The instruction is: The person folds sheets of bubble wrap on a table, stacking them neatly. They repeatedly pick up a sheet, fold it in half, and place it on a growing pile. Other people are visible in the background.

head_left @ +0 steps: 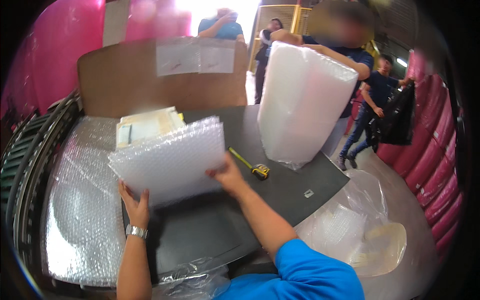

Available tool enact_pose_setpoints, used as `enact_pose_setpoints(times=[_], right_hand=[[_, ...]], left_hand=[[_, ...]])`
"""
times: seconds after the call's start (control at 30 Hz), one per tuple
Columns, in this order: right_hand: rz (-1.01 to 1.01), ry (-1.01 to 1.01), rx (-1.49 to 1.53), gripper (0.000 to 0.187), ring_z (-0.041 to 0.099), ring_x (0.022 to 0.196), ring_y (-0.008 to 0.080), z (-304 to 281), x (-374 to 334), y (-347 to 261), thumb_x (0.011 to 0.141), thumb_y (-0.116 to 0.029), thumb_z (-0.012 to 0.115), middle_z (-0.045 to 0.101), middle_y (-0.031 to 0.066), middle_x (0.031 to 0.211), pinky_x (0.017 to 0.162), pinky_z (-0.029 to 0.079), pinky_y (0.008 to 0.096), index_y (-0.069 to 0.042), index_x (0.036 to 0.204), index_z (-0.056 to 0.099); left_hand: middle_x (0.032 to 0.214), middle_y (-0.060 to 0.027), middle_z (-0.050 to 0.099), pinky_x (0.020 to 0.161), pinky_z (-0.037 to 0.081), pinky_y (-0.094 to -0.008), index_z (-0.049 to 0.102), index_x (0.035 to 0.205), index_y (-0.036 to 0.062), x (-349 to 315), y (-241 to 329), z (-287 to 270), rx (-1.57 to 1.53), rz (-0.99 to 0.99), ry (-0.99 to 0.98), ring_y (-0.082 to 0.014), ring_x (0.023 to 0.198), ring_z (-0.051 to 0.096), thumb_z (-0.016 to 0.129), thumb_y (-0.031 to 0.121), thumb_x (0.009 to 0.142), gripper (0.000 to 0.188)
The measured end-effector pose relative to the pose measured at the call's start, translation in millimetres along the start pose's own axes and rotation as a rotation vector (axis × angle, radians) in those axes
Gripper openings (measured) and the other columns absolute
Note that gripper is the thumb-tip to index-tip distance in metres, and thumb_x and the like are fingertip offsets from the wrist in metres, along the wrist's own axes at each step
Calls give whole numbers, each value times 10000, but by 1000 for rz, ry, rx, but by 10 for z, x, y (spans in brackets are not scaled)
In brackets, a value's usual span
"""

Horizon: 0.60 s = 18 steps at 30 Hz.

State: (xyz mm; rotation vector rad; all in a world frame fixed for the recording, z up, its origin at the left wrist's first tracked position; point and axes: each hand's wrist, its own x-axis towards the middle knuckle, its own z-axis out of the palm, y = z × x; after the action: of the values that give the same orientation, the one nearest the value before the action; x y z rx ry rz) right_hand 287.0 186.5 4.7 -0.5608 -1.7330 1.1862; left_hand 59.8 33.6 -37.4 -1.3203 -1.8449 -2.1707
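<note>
A stack of bubble-wrap sheets is tilted up above the dark table, between my two hands. My left hand holds its lower left corner, with the fingertips partly hidden at the edge. At the right edge my right hand grips the stack, thumb in front and the other fingers behind. Just right of that hand lies a yellow and black tape measure, its blade pulled out a little. Behind the stack is a pile of papers or cardboard pieces, partly covered by it.
Bubble wrap covers the table's left side, beside a roller conveyor. Across the table a co-worker holds a tall bubble-wrapped bundle. A cardboard panel stands at the back. Clear plastic lies on the floor, near pink rolls.
</note>
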Motion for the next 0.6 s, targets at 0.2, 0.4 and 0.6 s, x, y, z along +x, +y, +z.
enact_pose_setpoints(times=[0.2, 0.4, 0.6], right_hand=[[-537, -173, -951, 383, 512, 915, 307, -60, 143, -1468, 649, -112, 670, 564, 115, 914, 783, 377, 398, -75, 995, 512], [-765, -193, -913, 522, 471, 1011, 315, 390, 236, -1632, 652, -180, 690, 533, 132, 1009, 862, 347, 379, -90, 1120, 479], [-233, 115, 20, 898, 262, 1247, 284, 78, 544, -391, 656, -422, 713, 298, 183, 1317, 1017, 216, 360, -46, 1318, 237]], left_hand=[[1389, -235, 82, 1047, 105, -419, 31, 1335, -37, 19, 294, -86, 358, 351, 51, -351, 1290, 91, 732, 535, 538, 1206], [1018, -108, 560, 795, 437, -301, 422, 1134, 12, 4, 435, -124, -252, -56, -107, -171, 938, 532, 696, 180, 723, 522], [1025, -103, 549, 806, 426, -300, 415, 1131, 16, 114, 353, -57, -313, -71, -71, -163, 939, 521, 702, 202, 722, 533]])
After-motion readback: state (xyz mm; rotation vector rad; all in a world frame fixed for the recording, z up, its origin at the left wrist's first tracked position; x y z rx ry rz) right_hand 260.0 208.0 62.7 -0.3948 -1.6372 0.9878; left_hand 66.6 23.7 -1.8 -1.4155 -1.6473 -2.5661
